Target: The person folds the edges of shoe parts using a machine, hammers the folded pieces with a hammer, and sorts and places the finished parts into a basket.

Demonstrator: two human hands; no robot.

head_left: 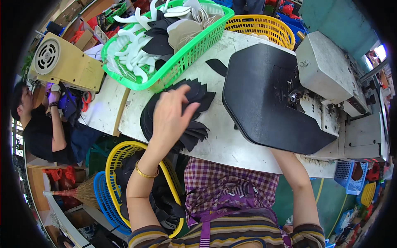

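- Your left hand (171, 111) was loose, fingers and thumb spread, no item seen in it; it was over the black pile (199, 94), contact hard to tell.
- Your right hand was hidden under the black board (260, 97), so its grip couldn't be told; only the right forearm (294, 169) showed.
- Black pile sat fanned out on the white table (217, 134), left of the board, just below the green basket (188, 60).
- One loose black piece (216, 66) lay by the board's upper left edge.
- Green basket held white strips (132, 51), plus black and grey pieces.
- Board sat against the grey machine (324, 66) on your right.
- Yellow basket (264, 25) stood behind the table.
- Down left of your checked apron (225, 182), another yellow basket (111, 173) held dark pieces, blue basket (101, 200) beside it.
- Far left, a co-worker (49, 136) sat at a cream machine (74, 62).
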